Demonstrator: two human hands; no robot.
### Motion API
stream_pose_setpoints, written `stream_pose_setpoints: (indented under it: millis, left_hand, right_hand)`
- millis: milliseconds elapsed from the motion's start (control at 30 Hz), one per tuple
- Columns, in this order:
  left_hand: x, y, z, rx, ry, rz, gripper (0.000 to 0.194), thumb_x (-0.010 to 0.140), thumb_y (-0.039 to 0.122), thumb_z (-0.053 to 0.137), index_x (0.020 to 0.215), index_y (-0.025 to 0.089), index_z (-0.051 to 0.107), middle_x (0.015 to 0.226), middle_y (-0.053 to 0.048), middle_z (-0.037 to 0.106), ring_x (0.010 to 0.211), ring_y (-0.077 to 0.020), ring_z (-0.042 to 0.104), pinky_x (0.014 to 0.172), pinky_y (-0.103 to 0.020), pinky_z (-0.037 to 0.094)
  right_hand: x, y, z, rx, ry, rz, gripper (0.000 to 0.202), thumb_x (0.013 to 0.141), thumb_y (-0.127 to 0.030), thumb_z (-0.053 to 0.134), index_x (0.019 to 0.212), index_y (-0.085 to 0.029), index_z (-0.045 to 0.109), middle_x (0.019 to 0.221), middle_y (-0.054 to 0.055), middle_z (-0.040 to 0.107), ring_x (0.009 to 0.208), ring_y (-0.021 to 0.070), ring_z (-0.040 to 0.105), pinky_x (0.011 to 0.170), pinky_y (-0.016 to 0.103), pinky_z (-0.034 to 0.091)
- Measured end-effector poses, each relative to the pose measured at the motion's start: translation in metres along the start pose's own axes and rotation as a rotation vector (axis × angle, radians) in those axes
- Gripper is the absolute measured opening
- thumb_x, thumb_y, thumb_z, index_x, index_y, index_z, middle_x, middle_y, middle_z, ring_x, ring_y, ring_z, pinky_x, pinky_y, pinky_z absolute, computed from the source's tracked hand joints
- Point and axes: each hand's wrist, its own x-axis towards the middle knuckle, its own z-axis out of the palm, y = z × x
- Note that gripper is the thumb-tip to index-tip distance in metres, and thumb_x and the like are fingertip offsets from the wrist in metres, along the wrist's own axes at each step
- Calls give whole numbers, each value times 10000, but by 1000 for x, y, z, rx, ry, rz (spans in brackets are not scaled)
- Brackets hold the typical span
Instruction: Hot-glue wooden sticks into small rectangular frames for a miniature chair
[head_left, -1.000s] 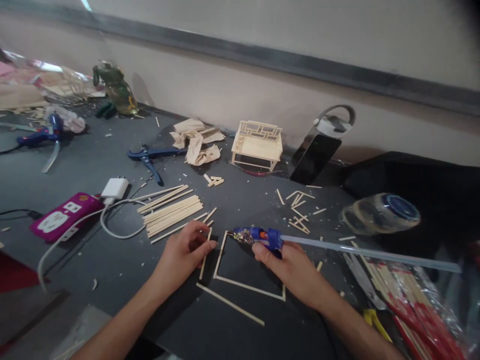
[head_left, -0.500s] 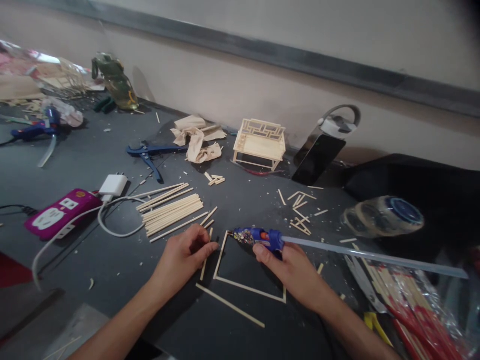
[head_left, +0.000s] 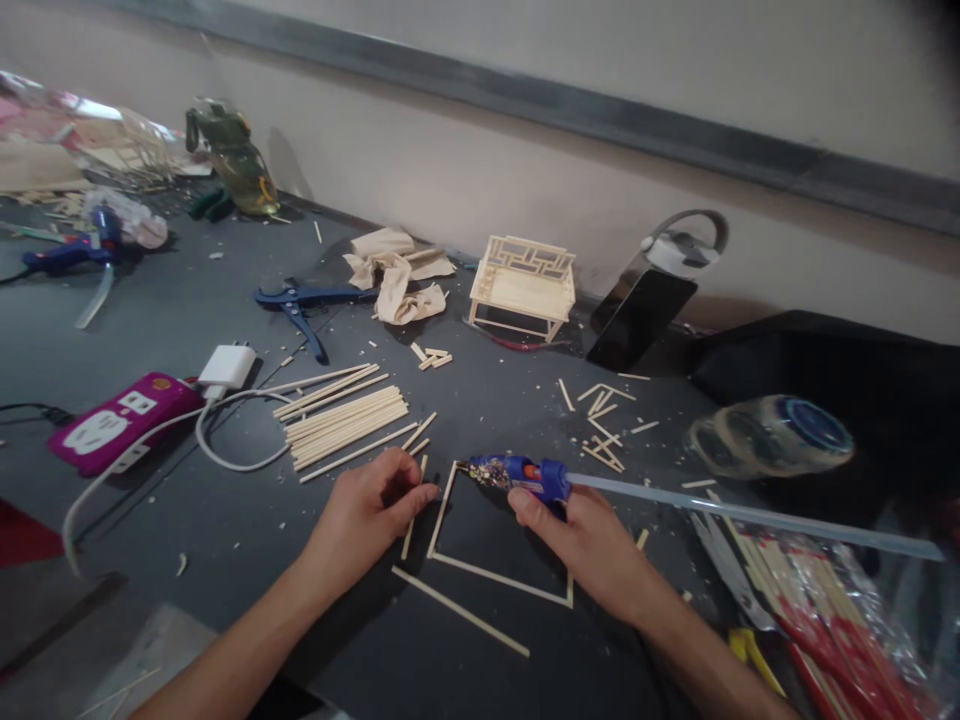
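My right hand (head_left: 592, 540) is closed around a blue hot glue gun (head_left: 517, 474) with a long clear glue stick in its back. Its nozzle touches the upper left corner of a three-sided frame of thin wooden sticks (head_left: 499, 580) on the table. My left hand (head_left: 375, 505) rests left of that frame, its fingers curled and thumb across a short wooden stick (head_left: 408, 540). Just below the frame lies a loose stick (head_left: 461, 612). A bundle of cut sticks (head_left: 346, 428) sits beyond my left hand.
At the back stands a miniature wooden bench (head_left: 521, 285), beside a phone (head_left: 641, 318) leaning on a bottle. A blue cutter (head_left: 300, 310), a purple power socket (head_left: 124, 420) and a white cable lie left. Rightward are a clear jar (head_left: 769, 435), small offcuts (head_left: 600, 425) and packaged sticks (head_left: 832, 590).
The view has shifted very slightly. Both hands, the glue gun and the frame stay in the same places relative to each other.
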Motion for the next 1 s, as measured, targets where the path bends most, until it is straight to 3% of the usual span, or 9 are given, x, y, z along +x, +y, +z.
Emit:
stream_pose_setpoints:
  millis: [600,1000]
  left_hand:
    - [0,2,-1,87,-9,5,185,826,368,584,747,206,542,563,77,510,483,-95,450,490,-202,334]
    - [0,3,-1,79,-2,23,182,829,359,571,734,208,532,547,78,493,484,-98,442,480,-200,325]
  right_hand:
    - [0,2,1,32,-16,24,454,897,-568,411,1091,-252,673,985,41,706,947,235,631,882,382,467]
    - [1,2,1,6,-4,7,449,902,-567,403,1041,-244,682,865,38,701,856,229,638,814,369,485]
